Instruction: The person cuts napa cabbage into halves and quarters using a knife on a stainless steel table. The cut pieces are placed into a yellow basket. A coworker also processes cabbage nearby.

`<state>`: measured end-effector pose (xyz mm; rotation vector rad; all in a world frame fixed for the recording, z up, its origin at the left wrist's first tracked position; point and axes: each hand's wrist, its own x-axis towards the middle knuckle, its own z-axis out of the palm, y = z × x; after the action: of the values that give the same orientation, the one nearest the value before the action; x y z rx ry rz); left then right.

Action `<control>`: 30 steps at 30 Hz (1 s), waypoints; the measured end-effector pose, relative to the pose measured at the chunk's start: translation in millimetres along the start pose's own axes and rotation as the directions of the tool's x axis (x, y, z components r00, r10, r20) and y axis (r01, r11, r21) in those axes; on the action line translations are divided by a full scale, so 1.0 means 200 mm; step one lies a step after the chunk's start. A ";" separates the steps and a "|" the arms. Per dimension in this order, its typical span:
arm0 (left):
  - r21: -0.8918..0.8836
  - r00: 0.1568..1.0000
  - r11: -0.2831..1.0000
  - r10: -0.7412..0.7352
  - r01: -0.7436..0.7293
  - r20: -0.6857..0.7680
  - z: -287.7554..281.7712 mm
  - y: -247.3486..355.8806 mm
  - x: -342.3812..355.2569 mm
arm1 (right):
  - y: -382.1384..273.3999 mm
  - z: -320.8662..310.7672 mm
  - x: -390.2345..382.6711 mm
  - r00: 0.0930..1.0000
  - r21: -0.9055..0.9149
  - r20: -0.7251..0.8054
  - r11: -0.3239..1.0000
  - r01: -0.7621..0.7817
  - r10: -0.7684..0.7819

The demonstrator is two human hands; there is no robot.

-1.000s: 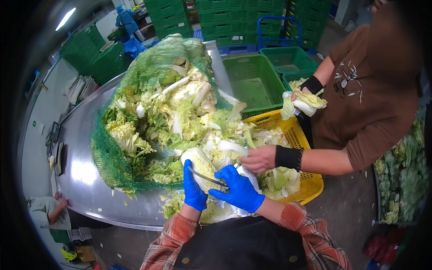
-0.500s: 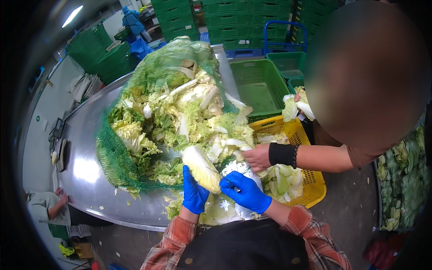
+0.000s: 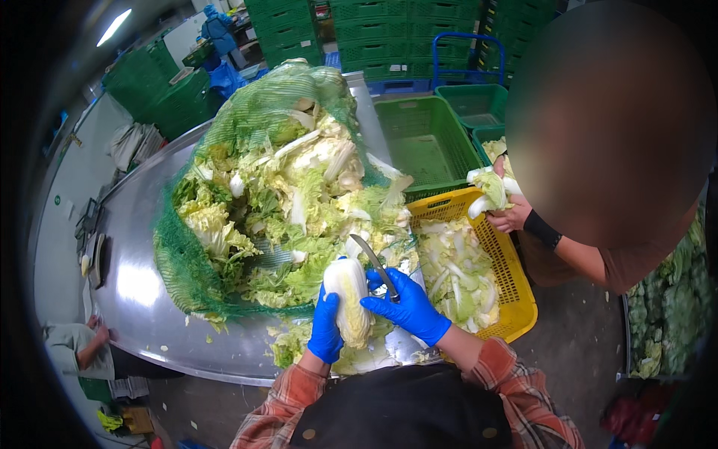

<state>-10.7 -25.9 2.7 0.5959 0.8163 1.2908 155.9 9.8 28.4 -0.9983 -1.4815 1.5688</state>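
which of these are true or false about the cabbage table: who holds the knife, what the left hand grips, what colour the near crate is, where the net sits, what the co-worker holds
1. The right hand holds a knife. True.
2. The left hand grips a trimmed cabbage. True.
3. The crate of leaves next to the person is red. False: the crate is yellow.
4. A green net lies around the pile of leaves on the metal table. True.
5. The co-worker's hand is empty. False: it holds a piece of cabbage.
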 end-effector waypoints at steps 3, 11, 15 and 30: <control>0.125 0.996 0.988 0.085 -0.089 0.033 0.03 0.00 -0.01 | -0.10 -0.02 0.02 0.992 -0.094 0.016 0.988 0.123 -0.122; 0.044 0.991 0.990 -0.132 0.130 0.035 0.01 0.02 -0.06 | -0.15 -0.14 0.05 0.968 -0.136 0.242 0.990 -0.032 0.064; -0.385 0.950 0.871 -0.246 0.304 0.194 -0.01 0.00 -0.05 | -0.08 -0.20 0.09 0.986 -0.280 -0.042 0.950 0.140 -0.158; -0.091 1.000 0.996 -0.016 0.018 0.015 0.09 -0.02 0.00 | 0.02 -0.08 -0.02 0.995 -0.144 0.092 0.988 0.064 -0.051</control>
<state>6.8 -26.0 10.5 0.5239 0.7458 1.2997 173.1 12.2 24.0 -0.9706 -1.6918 1.4969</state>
